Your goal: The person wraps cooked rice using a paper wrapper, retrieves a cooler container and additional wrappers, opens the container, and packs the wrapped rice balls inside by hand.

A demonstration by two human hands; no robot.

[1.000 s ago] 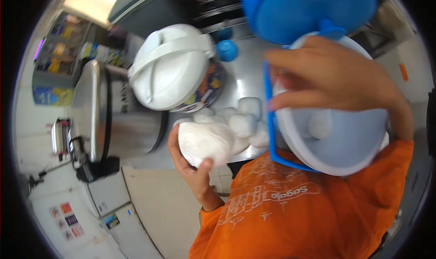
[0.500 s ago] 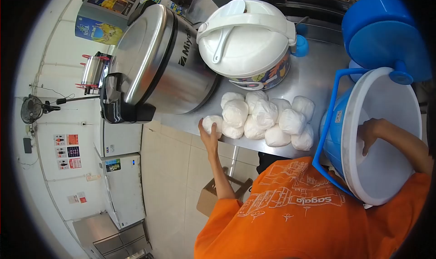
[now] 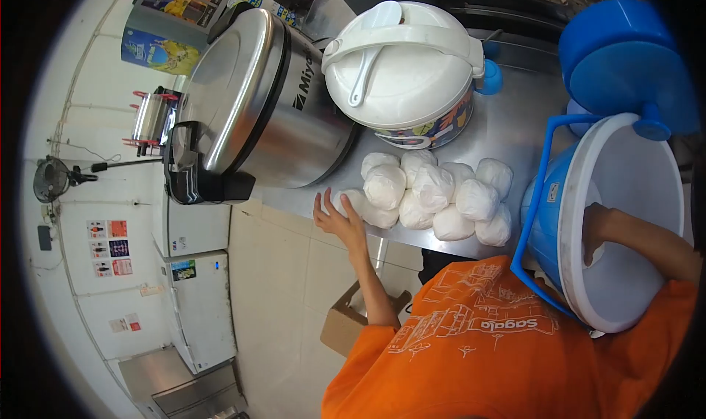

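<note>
My left hand (image 3: 343, 222) is open with fingers spread, beside the leftmost white wrapped bundle (image 3: 350, 201) at the edge of the metal table (image 3: 283, 201). Several more white bundles (image 3: 434, 187) lie piled together to its right. My right hand (image 3: 597, 230) reaches inside a white-rimmed blue bucket (image 3: 546, 213) tilted against my body, its fingers curled around a white bundle (image 3: 599, 253) that is mostly hidden by the hand and the rim.
A large steel cooker (image 3: 283, 140) stands at the left of the table. Next to it is a white-lidded container (image 3: 419, 73) with a pale scoop (image 3: 364, 73) on top. A blue lid-like piece (image 3: 618, 59) is behind the bucket. An open cardboard box (image 3: 342, 323) sits on the floor.
The bundle that my left hand carried is down at the left end of the pile, and that hand has opened away from it. My right hand has gone down into the bucket.
</note>
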